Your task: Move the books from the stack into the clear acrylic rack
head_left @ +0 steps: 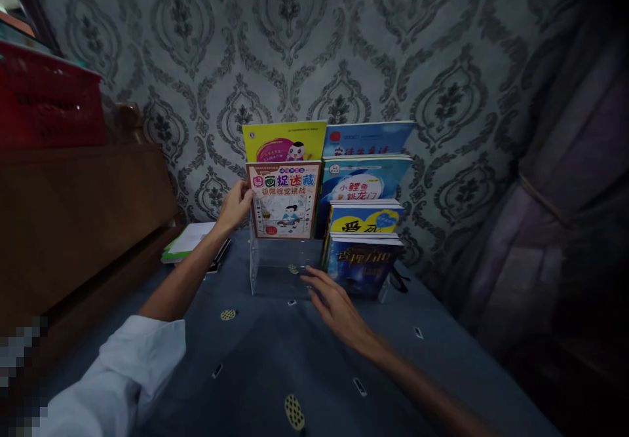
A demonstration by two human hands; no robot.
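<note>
My left hand (236, 205) is closed at the left edge of a picture book (287, 201) with a reddish-brown border and a seated cartoon figure. That book stands upright in a clear stepped rack (253, 270), in front of a yellow book (275, 139). By the rack's low front step, my right hand (334, 303) is open, its fingers stretched toward the rack with nothing in them. Close to those fingertips stands a dark blue book (363, 266). Behind it, rising in steps, are a blue-and-yellow book (361, 217), a light blue book (363, 178) and a blue book (371, 137).
The rack rests on a dark blue patterned cloth (255, 358) against a wallpapered wall (289, 37). Several books (194, 240) lie stacked to the left, beside a wooden headboard (88, 208). A red basket (49, 99) sits on top of it. A curtain (535, 227) hangs at right.
</note>
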